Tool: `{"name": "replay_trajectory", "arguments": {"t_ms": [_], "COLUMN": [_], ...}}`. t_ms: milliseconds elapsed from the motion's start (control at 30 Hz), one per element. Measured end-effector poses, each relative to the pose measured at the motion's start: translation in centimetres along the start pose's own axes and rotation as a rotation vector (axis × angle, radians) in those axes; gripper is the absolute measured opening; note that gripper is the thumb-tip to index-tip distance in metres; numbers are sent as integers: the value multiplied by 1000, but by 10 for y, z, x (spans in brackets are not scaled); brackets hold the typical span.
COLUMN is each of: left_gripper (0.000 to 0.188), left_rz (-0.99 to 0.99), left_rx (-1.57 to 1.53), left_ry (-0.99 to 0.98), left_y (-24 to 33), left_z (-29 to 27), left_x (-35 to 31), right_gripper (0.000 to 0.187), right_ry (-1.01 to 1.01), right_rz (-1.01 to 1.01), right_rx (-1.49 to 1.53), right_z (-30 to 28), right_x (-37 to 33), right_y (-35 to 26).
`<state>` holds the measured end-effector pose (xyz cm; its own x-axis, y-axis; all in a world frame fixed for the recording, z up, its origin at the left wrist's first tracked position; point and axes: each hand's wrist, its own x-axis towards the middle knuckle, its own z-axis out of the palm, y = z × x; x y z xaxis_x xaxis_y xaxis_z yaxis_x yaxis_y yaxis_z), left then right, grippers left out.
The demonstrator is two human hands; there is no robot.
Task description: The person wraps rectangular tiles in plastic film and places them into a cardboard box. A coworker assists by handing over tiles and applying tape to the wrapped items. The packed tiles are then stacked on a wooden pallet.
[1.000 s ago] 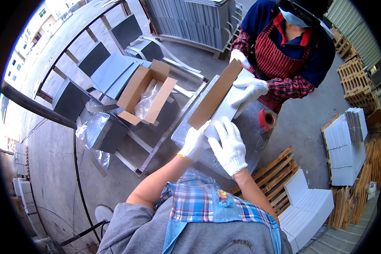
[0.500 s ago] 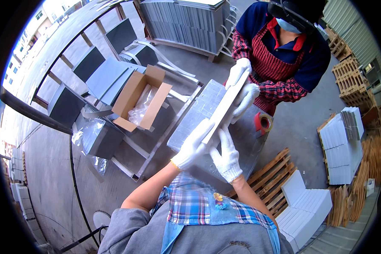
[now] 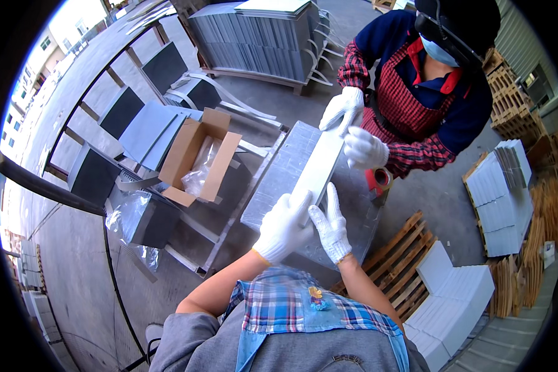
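A long, narrow white panel [image 3: 321, 160] lies along the top of a grey metal-topped table [image 3: 277, 162], between me and a co-worker. My left hand [image 3: 285, 228], in a white knitted glove, closes over its near left end. Beside the near right edge is my right hand [image 3: 330, 228], gloved alike, its fingers stretched out along the panel's side and the thumb apart. At the far end, the co-worker's two white-gloved hands [image 3: 344, 111] touch the panel. How my fingers lie underneath is hidden.
A roll of red tape [image 3: 379, 180] sits at the table's right side. To the left, an open cardboard box [image 3: 186, 152] with clear plastic stands on a metal-framed cart among grey panels. A wooden pallet [image 3: 395, 263] and stacked white boards [image 3: 456, 304] lie at right.
The white panel has gone from tilted on edge to lying flatter, broad face up. The co-worker's hands have shifted on its far end. My right hand now lies along its side.
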<state>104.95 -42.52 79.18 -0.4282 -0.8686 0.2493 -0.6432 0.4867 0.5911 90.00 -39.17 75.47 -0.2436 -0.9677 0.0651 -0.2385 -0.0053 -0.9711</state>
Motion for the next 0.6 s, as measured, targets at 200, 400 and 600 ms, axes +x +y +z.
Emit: {"name": "replay_trajectory", "arguments": {"t_ms": [200,400,600], "left_gripper": [66,70,96], "left_rz": [-31,3,-106], "left_rx": [66,-51,-165], "left_ry": [-110,25,-4], "left_y": [-9,-12,-28], "left_z": [-3,3,5], "left_x": [-1,-6,-2], "right_gripper": [97,101,83], "right_ry": [-25,55,125], "right_rz": [147,269,201], "right_rx": [-104,-271,-219], "right_z": [4,24,31], "right_x": [20,47,63], "right_y": [-13,-28,12]}}
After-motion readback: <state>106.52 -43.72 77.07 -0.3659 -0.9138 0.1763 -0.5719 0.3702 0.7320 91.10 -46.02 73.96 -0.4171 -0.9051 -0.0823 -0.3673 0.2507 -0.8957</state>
